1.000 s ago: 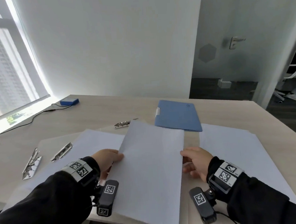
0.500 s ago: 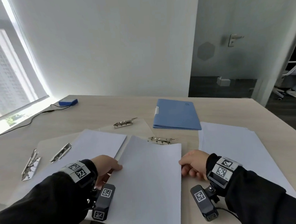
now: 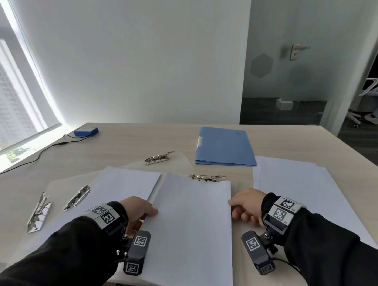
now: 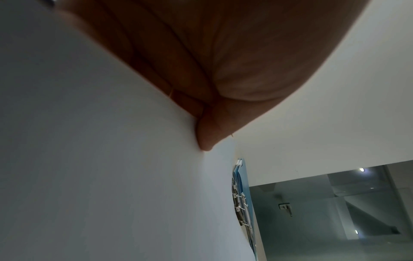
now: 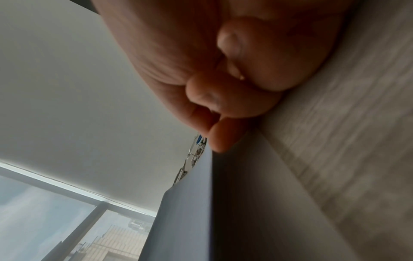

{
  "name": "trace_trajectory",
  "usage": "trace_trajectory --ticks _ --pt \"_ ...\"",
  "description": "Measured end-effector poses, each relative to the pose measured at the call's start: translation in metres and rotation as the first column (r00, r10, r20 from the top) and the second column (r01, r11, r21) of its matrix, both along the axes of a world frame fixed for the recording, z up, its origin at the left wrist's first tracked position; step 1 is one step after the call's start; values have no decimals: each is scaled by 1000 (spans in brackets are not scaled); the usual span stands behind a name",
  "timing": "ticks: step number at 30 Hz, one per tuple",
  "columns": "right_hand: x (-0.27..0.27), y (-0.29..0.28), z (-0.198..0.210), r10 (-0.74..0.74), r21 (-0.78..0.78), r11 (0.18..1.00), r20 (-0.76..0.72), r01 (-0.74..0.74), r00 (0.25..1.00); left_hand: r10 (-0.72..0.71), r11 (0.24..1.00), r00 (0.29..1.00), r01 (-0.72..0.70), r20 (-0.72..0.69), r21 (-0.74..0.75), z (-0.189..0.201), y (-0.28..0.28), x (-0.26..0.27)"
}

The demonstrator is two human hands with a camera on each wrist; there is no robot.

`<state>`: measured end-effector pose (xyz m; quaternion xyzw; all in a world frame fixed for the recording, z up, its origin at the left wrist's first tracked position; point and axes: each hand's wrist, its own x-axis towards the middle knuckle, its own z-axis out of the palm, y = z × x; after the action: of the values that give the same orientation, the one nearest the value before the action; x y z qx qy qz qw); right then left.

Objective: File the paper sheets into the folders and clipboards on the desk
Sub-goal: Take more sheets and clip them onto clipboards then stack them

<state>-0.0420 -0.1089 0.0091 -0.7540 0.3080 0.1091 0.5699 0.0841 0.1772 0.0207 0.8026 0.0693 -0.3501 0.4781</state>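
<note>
A white paper sheet (image 3: 193, 226) lies nearly flat in front of me, over the centre clipboard, whose metal clip (image 3: 206, 177) shows just beyond the sheet's far edge. My left hand (image 3: 139, 210) pinches the sheet's left edge, thumb on top. My right hand (image 3: 246, 203) pinches the right edge with curled fingers. The left wrist view shows the thumb (image 4: 208, 134) pressed on the sheet (image 4: 111, 176). In the right wrist view the fingertips (image 5: 223, 137) meet the sheet's edge (image 5: 185, 211) above the desk (image 5: 346, 141). A shut blue folder (image 3: 225, 147) lies farther back.
A stack of white sheets (image 3: 297, 191) lies at the right. To the left a clipboard holds a sheet (image 3: 120, 187) beside its clip (image 3: 76, 197), with another clip (image 3: 38, 212) farther left. A third clip (image 3: 159, 158) sits behind. A blue box (image 3: 86, 131) with a cable is far left.
The sheet was tilted up and hid the centre clip. It has come down and toward me, so the clip now shows beyond its far edge. Both hands kept their hold.
</note>
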Motion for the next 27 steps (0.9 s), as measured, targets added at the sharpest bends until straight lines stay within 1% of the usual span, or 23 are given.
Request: trace_trajectory --ticks 3,6,11,14,17,20,23,27 --pt "3 -1 2 -41 -14 999 -16 41 999 -6 1000 999 5 39 26 0 -4 3" --pt "3 -2 3 -85 2 996 -8 85 996 -53 997 997 49 64 58 3 -7 5" --pt "0 0 6 -130 34 991 19 129 991 -80 995 996 77 48 61 7 -10 6" --pt "-1 -2 6 -165 60 985 31 163 986 -80 994 990 71 119 78 16 -11 11" --pt "0 -2 5 -182 88 980 26 179 983 -38 999 982 36 188 12 18 -11 13" --pt "0 0 7 -203 95 975 38 199 978 -30 999 974 33 225 -10 14 -11 13" --pt "-2 0 7 -216 104 972 48 210 975 -18 998 972 31 236 -53 8 -6 13" --pt "1 -2 7 -249 115 964 59 241 967 26 989 976 7 217 -146 3 -1 12"
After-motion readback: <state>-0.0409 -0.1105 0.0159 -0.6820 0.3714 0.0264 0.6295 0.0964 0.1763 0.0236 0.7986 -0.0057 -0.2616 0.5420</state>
